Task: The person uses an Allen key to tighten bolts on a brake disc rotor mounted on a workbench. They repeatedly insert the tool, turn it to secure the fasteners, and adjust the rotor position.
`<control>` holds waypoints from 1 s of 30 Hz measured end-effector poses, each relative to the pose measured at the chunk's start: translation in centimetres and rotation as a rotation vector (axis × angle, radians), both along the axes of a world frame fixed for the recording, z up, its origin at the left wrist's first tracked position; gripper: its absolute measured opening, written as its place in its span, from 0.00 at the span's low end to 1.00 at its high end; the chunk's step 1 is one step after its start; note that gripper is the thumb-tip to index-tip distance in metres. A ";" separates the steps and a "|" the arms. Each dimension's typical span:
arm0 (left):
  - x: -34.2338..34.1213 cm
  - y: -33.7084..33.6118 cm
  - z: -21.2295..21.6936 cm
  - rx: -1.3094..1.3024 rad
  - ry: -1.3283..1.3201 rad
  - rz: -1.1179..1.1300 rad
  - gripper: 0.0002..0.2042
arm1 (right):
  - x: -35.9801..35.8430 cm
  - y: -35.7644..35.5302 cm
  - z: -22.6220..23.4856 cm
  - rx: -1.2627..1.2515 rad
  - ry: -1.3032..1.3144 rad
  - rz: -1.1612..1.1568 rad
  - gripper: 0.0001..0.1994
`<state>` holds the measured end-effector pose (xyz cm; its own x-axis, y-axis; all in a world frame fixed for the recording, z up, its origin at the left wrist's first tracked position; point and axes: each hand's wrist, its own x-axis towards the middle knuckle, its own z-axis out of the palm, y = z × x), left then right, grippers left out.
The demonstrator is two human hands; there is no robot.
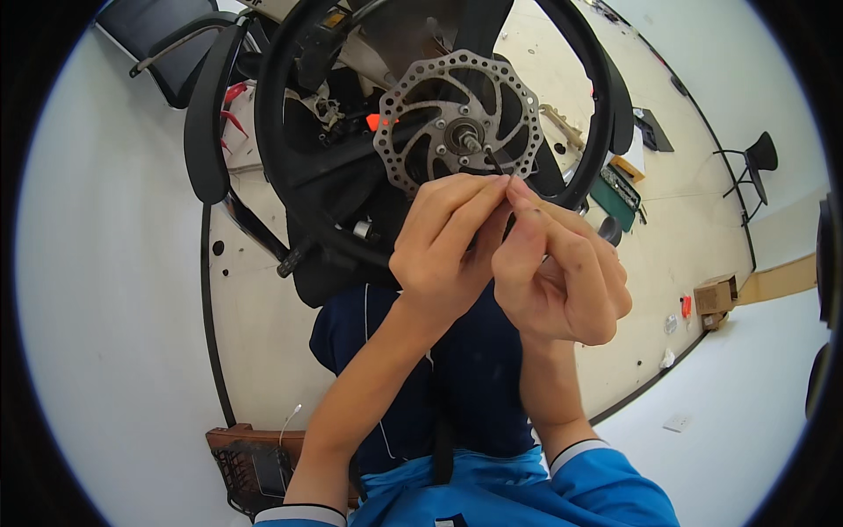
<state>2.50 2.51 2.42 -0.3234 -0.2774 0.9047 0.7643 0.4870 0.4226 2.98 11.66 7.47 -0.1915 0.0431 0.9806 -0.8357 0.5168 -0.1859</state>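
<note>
Both hands, left (pixel 448 241) and right (pixel 558 277), pinch thin dark pin (pixel 494 162) just beside brake disc (pixel 457 119) hub; tyre (pixel 290 167) rings close.

The disc (pixel 457 123) sat inside the tyre (pixel 281 167). Below it, the left hand (pixel 448 246) touched the right hand (pixel 558 272); a chair (pixel 171 44) stood far left of the disc.
</note>
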 end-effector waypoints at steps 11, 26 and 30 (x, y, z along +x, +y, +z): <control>-1.5 0.5 -0.9 0.070 -0.032 0.059 0.12 | 0.9 -2.8 -1.9 -0.126 -0.152 -0.072 0.08; -1.5 -1.1 -1.8 -0.119 -0.205 0.289 0.12 | -6.2 6.3 0.5 0.760 -0.595 0.142 0.05; -2.3 -0.8 -2.2 -0.151 -0.206 0.333 0.13 | -6.6 5.6 0.5 0.842 -0.532 0.083 0.06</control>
